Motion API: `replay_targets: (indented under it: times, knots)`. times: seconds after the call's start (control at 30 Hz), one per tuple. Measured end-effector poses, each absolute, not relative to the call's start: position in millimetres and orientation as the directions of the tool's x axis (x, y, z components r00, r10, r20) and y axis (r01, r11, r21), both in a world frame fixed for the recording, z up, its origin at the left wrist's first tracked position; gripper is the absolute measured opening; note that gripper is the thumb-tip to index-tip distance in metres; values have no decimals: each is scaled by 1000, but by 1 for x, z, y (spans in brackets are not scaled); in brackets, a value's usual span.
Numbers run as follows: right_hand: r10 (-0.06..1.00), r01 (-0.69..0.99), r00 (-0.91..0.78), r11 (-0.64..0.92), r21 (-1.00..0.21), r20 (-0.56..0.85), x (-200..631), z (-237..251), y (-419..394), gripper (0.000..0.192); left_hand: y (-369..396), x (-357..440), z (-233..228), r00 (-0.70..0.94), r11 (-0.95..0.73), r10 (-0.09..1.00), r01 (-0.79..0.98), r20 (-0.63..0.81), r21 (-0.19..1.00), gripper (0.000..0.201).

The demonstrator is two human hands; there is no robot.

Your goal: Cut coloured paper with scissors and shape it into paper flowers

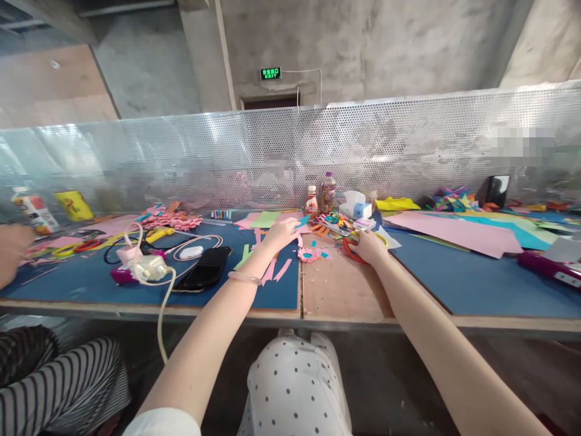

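Note:
My left hand (282, 235) reaches over the blue mat with its fingers closed on a small piece of blue paper (303, 222). To the right, my right hand (370, 246) has its fingers at the red handles of a pair of scissors (354, 253), low over the bare wood strip; the fingertips are partly hidden. Between the hands lies a pink paper flower (309, 255) with a blue centre, with tiny blue scraps beside it. Pink paper strips (282, 270) are scattered near my left wrist. Behind the hands is a pile of coloured paper scraps (330, 221).
A black phone (204, 268), a white earbud case (191, 252) and a power strip with cables (145, 267) lie left. Two bottles (328, 192) stand at the back. Large pink sheets (458, 229) and a purple stapler-like tool (549, 269) are right. Another person's hand (13, 251) shows far left.

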State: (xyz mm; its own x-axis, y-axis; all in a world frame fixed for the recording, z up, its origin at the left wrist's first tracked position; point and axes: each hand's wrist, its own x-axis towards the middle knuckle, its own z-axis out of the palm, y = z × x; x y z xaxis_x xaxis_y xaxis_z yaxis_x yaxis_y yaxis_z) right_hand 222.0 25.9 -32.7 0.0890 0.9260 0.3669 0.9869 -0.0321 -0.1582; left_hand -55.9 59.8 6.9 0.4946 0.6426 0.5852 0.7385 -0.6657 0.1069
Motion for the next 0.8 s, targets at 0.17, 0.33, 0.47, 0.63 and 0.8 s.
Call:
replay_targets:
  times: [0.17, 0.33, 0.47, 0.63, 0.8]
  knots:
    - [926, 987, 90, -33, -159, 366, 222, -32, 25, 43, 50, -63, 17, 277, -576, 682, 774, 677, 263, 25]
    - [930, 987, 84, -29, -158, 358, 223, -32, 25, 43, 50, -72, 24, 62, -450, 847, 613, 529, 649, 36]
    - [933, 988, 80, -28, -150, 352, 223, -32, 25, 44, 52, -86, 23, 145, -344, 938, 502, 315, 793, 30]
    - [935, 989, 76, -28, -143, 346, 224, -31, 25, 44, 52, -106, 21, 287, -185, 957, 453, 53, 872, 21]
    - [934, 989, 70, -21, -144, 349, 224, -31, 24, 45, 46, -114, 27, 371, -31, 909, 513, -189, 858, 19]
